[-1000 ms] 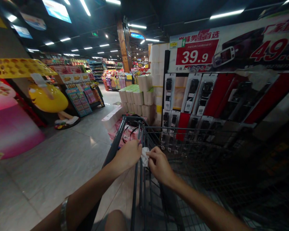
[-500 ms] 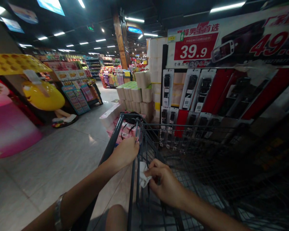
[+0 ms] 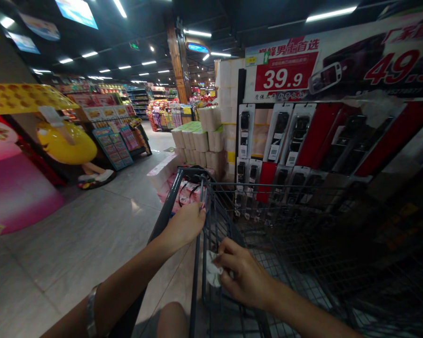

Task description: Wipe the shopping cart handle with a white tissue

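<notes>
A dark wire shopping cart (image 3: 194, 277) stands in front of me, its bars running up the middle of the view. My left hand (image 3: 186, 223) is closed round a bar of the cart's upper frame, with a silver bracelet on that wrist. Lower and to the right, my right hand (image 3: 246, 272) pinches a crumpled white cloth or tissue (image 3: 213, 270) between thumb and fingers. The cloth lies against the thin bars of the cart; its far side is hidden.
Packaged belts hang on a rack (image 3: 268, 180) at the right, under a price sign (image 3: 285, 77). Stacked paper rolls (image 3: 190, 136) stand beyond the cart. A yellow figure (image 3: 68, 143) and shelves stand at the left, across a tiled floor (image 3: 102, 234).
My right hand and the white cloth have moved slightly down along the bars. My left hand keeps its hold on the frame. The view has shifted a little.
</notes>
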`<move>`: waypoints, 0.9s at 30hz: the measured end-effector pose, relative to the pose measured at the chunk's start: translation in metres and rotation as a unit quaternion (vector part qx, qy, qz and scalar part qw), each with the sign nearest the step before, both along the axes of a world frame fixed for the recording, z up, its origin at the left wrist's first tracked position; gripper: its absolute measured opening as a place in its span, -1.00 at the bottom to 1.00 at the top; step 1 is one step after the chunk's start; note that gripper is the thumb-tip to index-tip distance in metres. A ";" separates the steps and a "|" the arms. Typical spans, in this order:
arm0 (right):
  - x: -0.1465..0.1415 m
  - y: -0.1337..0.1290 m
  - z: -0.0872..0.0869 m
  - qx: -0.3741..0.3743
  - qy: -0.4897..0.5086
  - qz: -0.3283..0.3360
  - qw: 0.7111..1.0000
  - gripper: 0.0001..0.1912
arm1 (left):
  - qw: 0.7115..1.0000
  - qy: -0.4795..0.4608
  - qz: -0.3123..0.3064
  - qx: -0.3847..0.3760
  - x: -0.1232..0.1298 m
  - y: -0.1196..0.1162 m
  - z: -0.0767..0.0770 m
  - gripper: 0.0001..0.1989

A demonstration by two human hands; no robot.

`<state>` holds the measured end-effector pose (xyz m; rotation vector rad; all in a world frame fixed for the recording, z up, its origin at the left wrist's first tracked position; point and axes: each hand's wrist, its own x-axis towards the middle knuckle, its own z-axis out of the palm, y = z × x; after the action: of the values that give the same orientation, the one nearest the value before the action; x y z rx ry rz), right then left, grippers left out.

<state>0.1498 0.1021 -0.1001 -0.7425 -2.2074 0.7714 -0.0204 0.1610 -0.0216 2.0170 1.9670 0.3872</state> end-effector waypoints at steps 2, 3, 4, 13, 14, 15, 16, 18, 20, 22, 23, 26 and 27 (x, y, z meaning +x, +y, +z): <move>0.000 0.006 -0.003 0.010 -0.013 -0.017 1.000 -0.69 | 1.000 -0.003 0.000 0.000 0.000 -0.001 0.000 -0.68; 0.001 0.010 -0.004 0.007 -0.014 -0.027 1.000 -0.69 | 1.000 -0.005 -0.003 -0.001 0.000 -0.001 0.000 -0.68; 0.001 0.014 -0.004 0.003 -0.010 -0.038 0.999 -0.69 | 1.000 -0.007 -0.005 0.000 0.000 -0.001 0.000 -0.68; -0.005 0.029 0.001 0.006 -0.005 -0.117 0.993 -0.66 | 1.000 0.004 -0.004 0.002 0.000 0.000 -0.001 -0.65; -0.006 0.026 0.000 0.008 -0.017 -0.108 0.994 -0.65 | 1.000 0.003 -0.003 -0.003 0.000 0.001 -0.001 -0.64; -0.007 0.022 0.000 0.010 -0.028 -0.099 0.995 -0.64 | 1.000 0.001 -0.004 -0.007 0.000 0.000 -0.001 -0.63; -0.007 0.018 -0.002 0.008 -0.035 -0.092 0.995 -0.63 | 1.000 -0.001 -0.004 -0.007 0.000 0.000 -0.001 -0.62; -0.005 0.011 -0.003 -0.008 -0.035 -0.082 0.996 -0.64 | 1.000 -0.003 -0.004 0.000 0.000 0.000 -0.002 -0.61; -0.002 0.004 -0.004 -0.037 -0.021 -0.072 0.996 -0.64 | 1.000 -0.006 -0.006 0.007 0.000 -0.001 -0.002 -0.60; 0.002 -0.002 -0.003 -0.068 0.006 -0.067 0.995 -0.63 | 1.000 -0.007 -0.009 0.010 0.000 -0.001 -0.002 -0.61; 0.004 -0.006 -0.003 -0.082 0.022 -0.063 0.994 -0.63 | 1.000 -0.006 -0.010 0.010 0.000 -0.001 -0.002 -0.62; 0.007 -0.018 -0.002 -0.112 0.066 -0.037 0.991 -0.62 | 1.000 0.000 -0.007 0.005 0.001 -0.001 -0.001 -0.62; 0.008 -0.023 -0.003 -0.113 0.080 -0.022 0.990 -0.62 | 1.000 -0.001 -0.008 0.004 0.001 -0.001 -0.001 -0.62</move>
<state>0.1581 0.0794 -0.1028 -0.8064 -1.9751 1.0341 -0.0197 0.1597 -0.0225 2.0351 1.9508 0.3938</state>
